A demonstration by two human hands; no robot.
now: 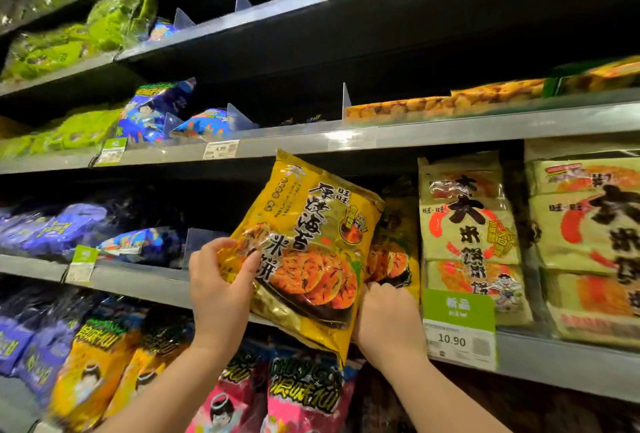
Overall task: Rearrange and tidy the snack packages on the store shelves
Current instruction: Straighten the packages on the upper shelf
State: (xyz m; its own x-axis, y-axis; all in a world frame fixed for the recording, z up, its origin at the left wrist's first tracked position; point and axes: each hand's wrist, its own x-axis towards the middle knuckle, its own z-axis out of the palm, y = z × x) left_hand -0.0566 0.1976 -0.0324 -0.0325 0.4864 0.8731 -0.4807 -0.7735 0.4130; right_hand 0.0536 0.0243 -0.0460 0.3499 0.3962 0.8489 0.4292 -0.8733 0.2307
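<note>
Left hand (221, 289) and right hand (389, 323) grip a tilted yellow bag (311, 235); standing it upright beside its twin (398, 242) seems next.

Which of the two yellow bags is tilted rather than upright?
The front bag, gripped by the left hand, has its top leaning left; the rear bag stands upright behind it.
</note>
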